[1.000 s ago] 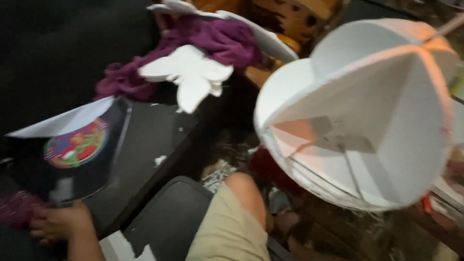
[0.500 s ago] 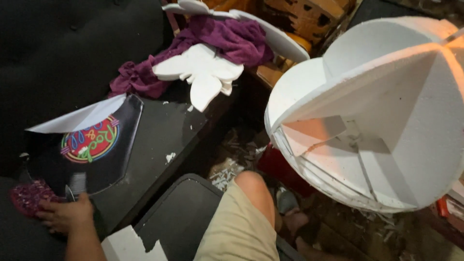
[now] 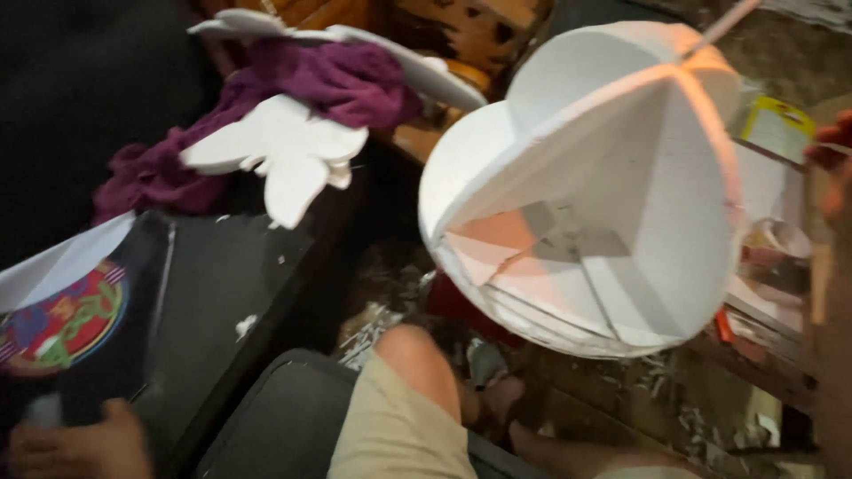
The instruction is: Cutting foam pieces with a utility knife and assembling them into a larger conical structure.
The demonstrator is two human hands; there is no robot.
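Foam ball (image 3: 586, 186) made of crossed white discs fills the picture at 2 o'clock, hanging over my knee (image 3: 417, 355). I see the left hand (image 3: 75, 448) at 7 o'clock, resting at the bottom edge of the black bag (image 3: 80, 337); its fingers are blurred, so I cannot tell their grip. At 3 o'clock only a blurred edge of the right hand (image 3: 832, 160) shows. Purple cloth (image 3: 293, 98) lies at 11 o'clock under white foam cutouts (image 3: 284, 151).

White foam sphere of slotted discs (image 3: 595, 186) up in the air; round multicoloured printed disc in a black sleeve (image 3: 62, 324) down at the left.
The foam sphere hangs tilted, its crossing white panels open toward us, a pale stick poking out at the top. The printed disc lies flat at the near left corner of the dark bench (image 3: 222, 293), its lower edge touching the left hand (image 3: 75, 448).
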